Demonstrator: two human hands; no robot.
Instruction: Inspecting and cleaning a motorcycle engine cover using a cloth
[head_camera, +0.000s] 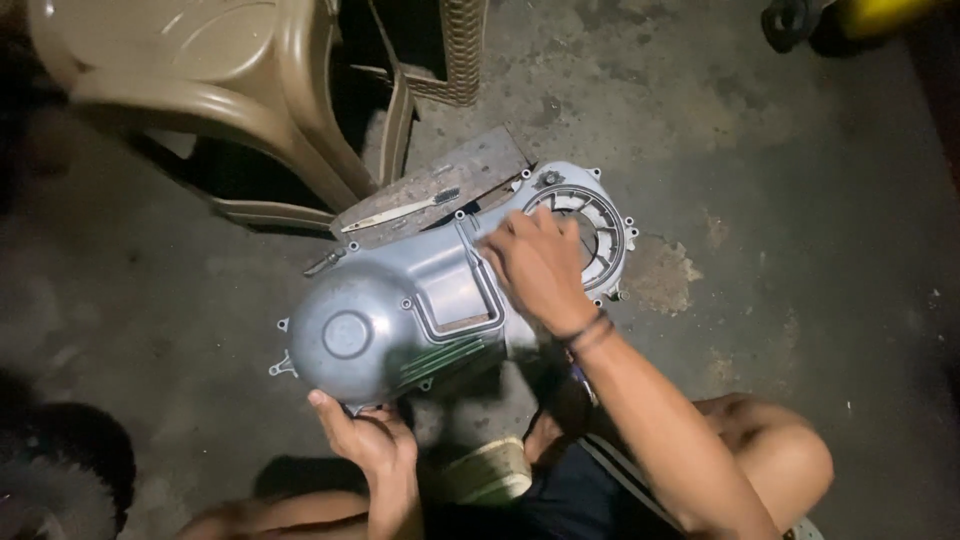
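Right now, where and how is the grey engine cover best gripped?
At its rounded lower rim, from the near side, where the left hand already cups the grey engine cover. The edge there is thin and tilted up. The right hand steadies its top.

Grey metal engine side cover (400, 320), long and pear-shaped, domed round boss at one end, open ring with ribs at the other, raised rectangular frame in the middle, bolt lugs around the rim. It sits outer face up, just off the concrete floor, directly in front of the tan plastic chair (220, 90), ring end pointing away from the chair. Lower rim rests in one hand, the other lies flat on the ring end.
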